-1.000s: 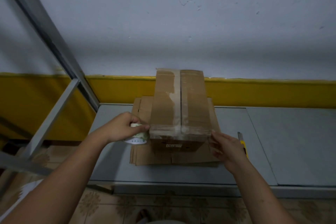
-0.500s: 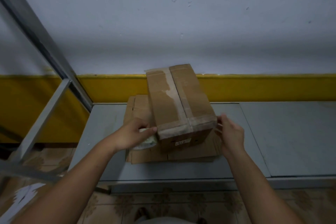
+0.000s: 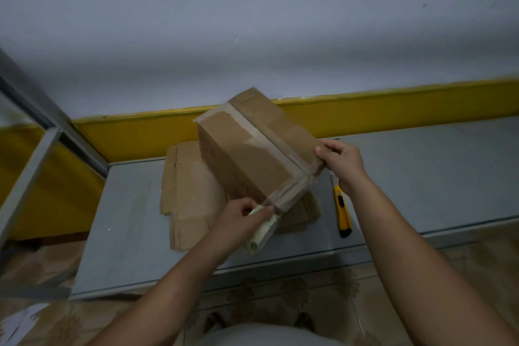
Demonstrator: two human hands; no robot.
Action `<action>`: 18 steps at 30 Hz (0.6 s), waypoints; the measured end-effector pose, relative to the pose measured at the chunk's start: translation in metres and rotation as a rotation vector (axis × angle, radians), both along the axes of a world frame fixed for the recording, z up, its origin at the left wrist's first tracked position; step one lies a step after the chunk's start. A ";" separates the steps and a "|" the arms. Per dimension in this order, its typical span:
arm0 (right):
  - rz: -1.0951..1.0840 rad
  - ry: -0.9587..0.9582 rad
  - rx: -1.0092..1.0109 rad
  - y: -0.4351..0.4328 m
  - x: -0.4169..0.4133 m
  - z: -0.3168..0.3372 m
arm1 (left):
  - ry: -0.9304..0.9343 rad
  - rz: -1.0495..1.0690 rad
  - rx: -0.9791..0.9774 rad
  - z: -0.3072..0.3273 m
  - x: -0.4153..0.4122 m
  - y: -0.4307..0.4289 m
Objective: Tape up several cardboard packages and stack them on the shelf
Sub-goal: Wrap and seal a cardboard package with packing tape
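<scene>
So the box (image 3: 252, 166) got swung diagonal in the last second; left hand (image 3: 241, 222) grips the tape (image 3: 262, 230), right hand (image 3: 342, 166) clutches the box's end; edge-taping's probably carrying on.

A single wide-angle view comes from the person's head, facing forward and tilted down. It sits close above the work: both bare forearms enter from the bottom edge and reach up to mid-frame, where the left hand (image 3: 241, 216) grips a tape roll (image 3: 261, 230) and the right hand (image 3: 341, 163) grips the near end of the cardboard box (image 3: 252, 154). The box lies about centre. The camera is rolled, so the yellow band (image 3: 393, 109) along the wall (image 3: 252, 22) climbs toward the right. The wall fills the upper half, the grey table (image 3: 126, 219) crosses the middle, the tiled floor (image 3: 280, 298) shows below, and a metal frame (image 3: 31, 154) cuts the left edge.
</scene>
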State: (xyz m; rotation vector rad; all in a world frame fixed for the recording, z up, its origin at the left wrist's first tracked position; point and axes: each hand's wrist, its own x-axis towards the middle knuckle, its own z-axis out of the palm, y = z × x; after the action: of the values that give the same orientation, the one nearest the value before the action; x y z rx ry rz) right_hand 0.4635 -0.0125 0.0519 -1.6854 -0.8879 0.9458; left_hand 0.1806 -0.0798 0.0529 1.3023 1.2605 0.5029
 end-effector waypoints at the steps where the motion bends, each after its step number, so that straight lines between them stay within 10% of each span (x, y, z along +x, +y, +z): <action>1: 0.001 -0.002 0.005 0.000 0.001 -0.002 | 0.019 0.016 -0.011 -0.001 0.003 -0.001; 13: -0.060 -0.024 0.080 -0.016 -0.004 -0.005 | 0.160 0.126 0.266 -0.028 0.001 -0.018; 18: -0.064 -0.015 0.081 -0.019 -0.007 -0.003 | 0.155 0.169 0.037 -0.036 -0.001 -0.022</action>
State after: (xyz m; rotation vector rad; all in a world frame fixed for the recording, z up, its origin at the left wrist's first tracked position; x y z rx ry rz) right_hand 0.4567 -0.0312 0.0489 -1.6440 -0.8653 0.8448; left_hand 0.1797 -0.1020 0.0165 1.2910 1.5053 0.5551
